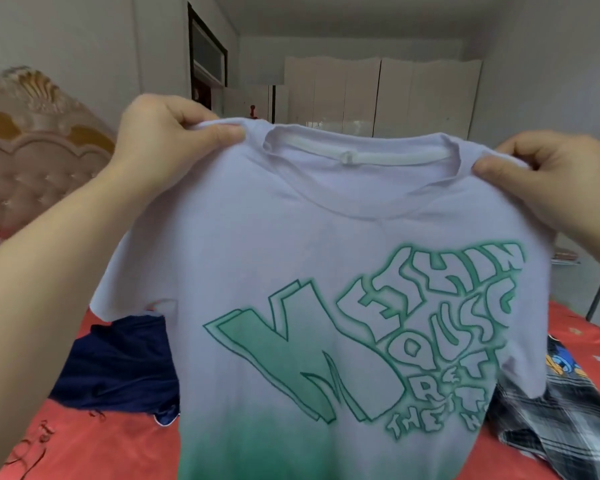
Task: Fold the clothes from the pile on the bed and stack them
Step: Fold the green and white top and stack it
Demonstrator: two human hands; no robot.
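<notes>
Evenly, you pinched t-shirt [326,258] shoulders: left hand [167,133] at 10 o'clock, right hand [551,168] at 2; long axis hung toward 6.

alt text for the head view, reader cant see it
The left hand and right hand pinch the shoulders of a lilac T-shirt with green lettering, holding it up. Below it, a navy garment and a plaid garment lie on a red bed.

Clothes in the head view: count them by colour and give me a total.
Lavender T-shirt with green print, held up: 1
Navy garment: 1
Black-and-white plaid garment: 1
Dark piece with a blue and yellow print: 1, though it may be part of the plaid one
Total: 4 in sight
</notes>
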